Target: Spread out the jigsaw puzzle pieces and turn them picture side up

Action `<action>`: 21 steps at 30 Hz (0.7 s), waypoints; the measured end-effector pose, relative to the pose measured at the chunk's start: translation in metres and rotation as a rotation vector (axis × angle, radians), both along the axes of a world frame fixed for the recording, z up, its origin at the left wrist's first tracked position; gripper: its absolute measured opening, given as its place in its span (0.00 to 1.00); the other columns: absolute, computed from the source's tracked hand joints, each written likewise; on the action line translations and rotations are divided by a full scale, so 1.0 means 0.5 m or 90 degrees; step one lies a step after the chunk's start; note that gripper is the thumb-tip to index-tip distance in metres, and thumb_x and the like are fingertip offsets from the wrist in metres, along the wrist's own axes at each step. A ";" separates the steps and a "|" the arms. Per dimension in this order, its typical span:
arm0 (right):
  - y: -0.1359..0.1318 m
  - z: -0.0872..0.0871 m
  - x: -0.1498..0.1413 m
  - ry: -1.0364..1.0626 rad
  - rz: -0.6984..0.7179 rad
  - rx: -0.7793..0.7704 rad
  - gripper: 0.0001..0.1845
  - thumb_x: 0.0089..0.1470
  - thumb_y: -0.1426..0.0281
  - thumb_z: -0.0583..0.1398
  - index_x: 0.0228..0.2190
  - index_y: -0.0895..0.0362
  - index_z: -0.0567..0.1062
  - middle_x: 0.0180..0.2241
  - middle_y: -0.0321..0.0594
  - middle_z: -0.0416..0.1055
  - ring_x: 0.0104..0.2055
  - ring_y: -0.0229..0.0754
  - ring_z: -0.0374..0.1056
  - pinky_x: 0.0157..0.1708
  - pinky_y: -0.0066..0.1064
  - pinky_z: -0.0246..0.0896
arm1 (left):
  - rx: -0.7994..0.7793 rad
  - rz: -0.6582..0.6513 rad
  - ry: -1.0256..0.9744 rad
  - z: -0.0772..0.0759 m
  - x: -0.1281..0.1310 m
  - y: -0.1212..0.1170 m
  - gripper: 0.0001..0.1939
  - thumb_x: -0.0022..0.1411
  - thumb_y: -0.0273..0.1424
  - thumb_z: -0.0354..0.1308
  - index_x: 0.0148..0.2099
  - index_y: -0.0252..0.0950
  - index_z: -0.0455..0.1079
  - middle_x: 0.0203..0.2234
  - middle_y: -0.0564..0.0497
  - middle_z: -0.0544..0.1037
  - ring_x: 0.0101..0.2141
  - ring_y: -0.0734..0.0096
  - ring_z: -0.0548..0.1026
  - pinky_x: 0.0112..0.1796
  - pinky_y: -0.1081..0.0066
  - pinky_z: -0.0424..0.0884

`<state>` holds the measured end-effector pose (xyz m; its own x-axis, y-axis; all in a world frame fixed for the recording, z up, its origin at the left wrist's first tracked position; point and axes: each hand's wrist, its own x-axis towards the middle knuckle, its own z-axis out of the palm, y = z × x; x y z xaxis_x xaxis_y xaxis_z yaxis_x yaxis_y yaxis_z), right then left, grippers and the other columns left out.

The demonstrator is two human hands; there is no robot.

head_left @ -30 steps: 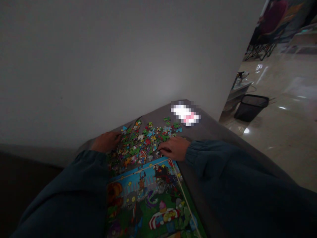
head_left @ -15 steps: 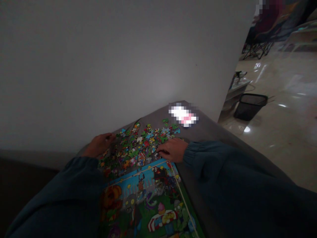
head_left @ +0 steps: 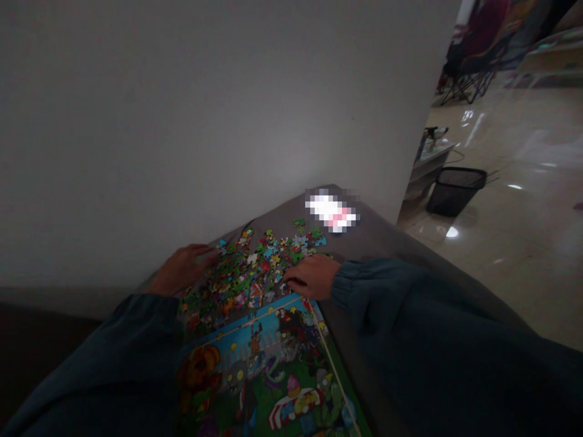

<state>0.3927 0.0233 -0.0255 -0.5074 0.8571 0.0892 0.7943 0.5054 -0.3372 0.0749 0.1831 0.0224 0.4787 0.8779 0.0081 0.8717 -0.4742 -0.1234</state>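
A loose heap of many small, multicoloured jigsaw pieces [head_left: 255,273] lies on a grey table top [head_left: 368,249]. My left hand [head_left: 182,269] lies at the heap's left edge, fingers spread and holding nothing. My right hand [head_left: 312,277] rests on the heap's right side with its fingers curled; any piece under them is hidden. Nearer to me lies a colourful cartoon picture of a garden with zombies and plants [head_left: 259,364], partly hidden by my left sleeve. Its near end runs out of view.
A bright, pixelated flat object [head_left: 332,210] lies beyond the heap near the table's far corner. A white wall [head_left: 204,121] rises behind the table. Past the right edge, a black mesh bin [head_left: 454,191] stands on a glossy floor [head_left: 514,255], with a folding chair [head_left: 469,67] farther away.
The whole view has drifted slightly left. My left hand has shifted left along the heap's edge, its fingers more spread. My right hand stays on the pieces.
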 end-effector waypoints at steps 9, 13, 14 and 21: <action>-0.002 0.003 0.001 0.002 0.001 0.007 0.17 0.60 0.65 0.51 0.46 0.50 0.75 0.40 0.41 0.78 0.42 0.45 0.73 0.39 0.33 0.62 | 0.003 -0.043 -0.015 -0.074 0.134 0.062 0.25 0.65 0.44 0.43 0.52 0.40 0.74 0.49 0.45 0.76 0.51 0.59 0.72 0.53 0.65 0.65; -0.005 0.008 0.002 0.001 -0.003 0.013 0.17 0.60 0.65 0.51 0.46 0.50 0.75 0.39 0.42 0.78 0.41 0.46 0.74 0.38 0.34 0.62 | -0.027 -0.063 -0.019 -0.076 0.148 0.075 0.25 0.63 0.47 0.46 0.51 0.40 0.75 0.50 0.46 0.76 0.52 0.61 0.71 0.53 0.67 0.65; -0.005 0.009 0.002 -0.003 0.000 0.008 0.17 0.60 0.65 0.51 0.46 0.51 0.75 0.39 0.43 0.78 0.41 0.47 0.74 0.38 0.34 0.62 | -0.033 -0.062 -0.020 -0.072 0.148 0.075 0.26 0.62 0.48 0.46 0.51 0.40 0.75 0.50 0.46 0.76 0.51 0.61 0.72 0.52 0.67 0.65; -0.004 0.012 0.003 0.001 -0.003 -0.002 0.17 0.60 0.64 0.51 0.46 0.51 0.75 0.40 0.45 0.78 0.42 0.48 0.73 0.39 0.35 0.62 | -0.064 -0.019 -0.003 -0.038 0.142 0.067 0.26 0.57 0.54 0.49 0.38 0.40 0.78 0.38 0.47 0.81 0.42 0.58 0.75 0.44 0.67 0.69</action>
<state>0.3940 0.0213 -0.0197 -0.5030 0.8599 0.0873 0.7961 0.5003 -0.3406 0.1458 0.2163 0.0034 0.5046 0.8600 -0.0766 0.8576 -0.5094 -0.0702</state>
